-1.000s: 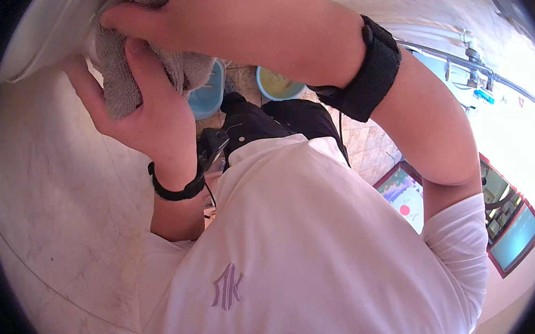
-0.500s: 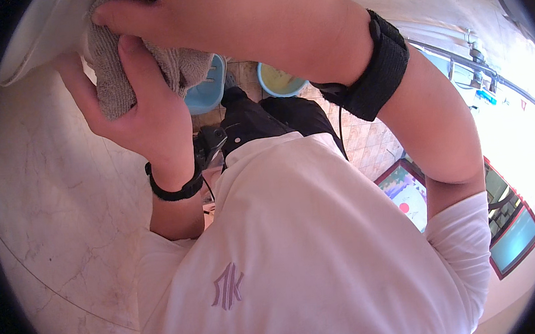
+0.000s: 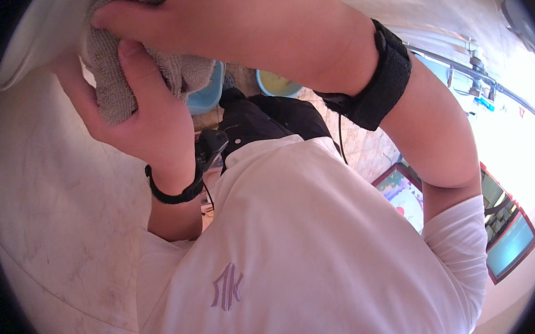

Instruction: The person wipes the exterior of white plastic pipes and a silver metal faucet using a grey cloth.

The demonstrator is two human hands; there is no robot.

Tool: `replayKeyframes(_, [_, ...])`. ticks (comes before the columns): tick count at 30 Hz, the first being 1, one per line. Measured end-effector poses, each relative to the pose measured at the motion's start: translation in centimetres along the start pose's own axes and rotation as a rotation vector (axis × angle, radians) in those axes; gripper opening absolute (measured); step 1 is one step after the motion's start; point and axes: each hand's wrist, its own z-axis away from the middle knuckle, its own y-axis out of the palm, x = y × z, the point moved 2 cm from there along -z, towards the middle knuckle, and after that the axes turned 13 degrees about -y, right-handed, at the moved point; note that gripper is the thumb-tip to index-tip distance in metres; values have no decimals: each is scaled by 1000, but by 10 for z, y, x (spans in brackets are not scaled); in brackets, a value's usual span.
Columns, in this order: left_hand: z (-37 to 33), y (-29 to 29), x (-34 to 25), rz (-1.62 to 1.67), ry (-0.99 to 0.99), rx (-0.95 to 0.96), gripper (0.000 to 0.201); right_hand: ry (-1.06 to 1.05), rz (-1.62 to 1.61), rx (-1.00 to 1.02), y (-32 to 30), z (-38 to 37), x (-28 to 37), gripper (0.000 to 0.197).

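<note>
A grey-brown towel [image 3: 113, 85], bunched and folded, is held up at the top left by both of my hands. My left hand [image 3: 146, 119] grips its lower part, thumb in front and fingers behind. From above, my right hand [image 3: 207, 16] reaches across with its thumb pressed on the cloth; its other fingers are hidden. A pale sheet of fabric or plastic [image 3: 35, 40] hangs right beside the towel, on the left. Whether the towel touches it, I cannot tell. Black straps are on both of my wrists.
Below the towel stand a blue basin [image 3: 207, 92] and a round tub [image 3: 276, 84] with yellowish contents on the tiled floor. A marbled wall [image 3: 53, 200] rises at the left. Red-framed panels [image 3: 512, 246] and a metal pipe [image 3: 459, 67] are on the right.
Both hands keep their hold on the towel and have shifted only slightly. The basin and tub show a little less past my right forearm.
</note>
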Motion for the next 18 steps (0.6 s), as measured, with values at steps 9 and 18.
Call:
replayKeyframes(9, [-1,-1,1,-34,-4,14,61,-38,-155,-85,7,10,-15,15])
replayKeyframes(18, [-2,3,-4,77,-37,65,64,41,117,102,2,0,3,15])
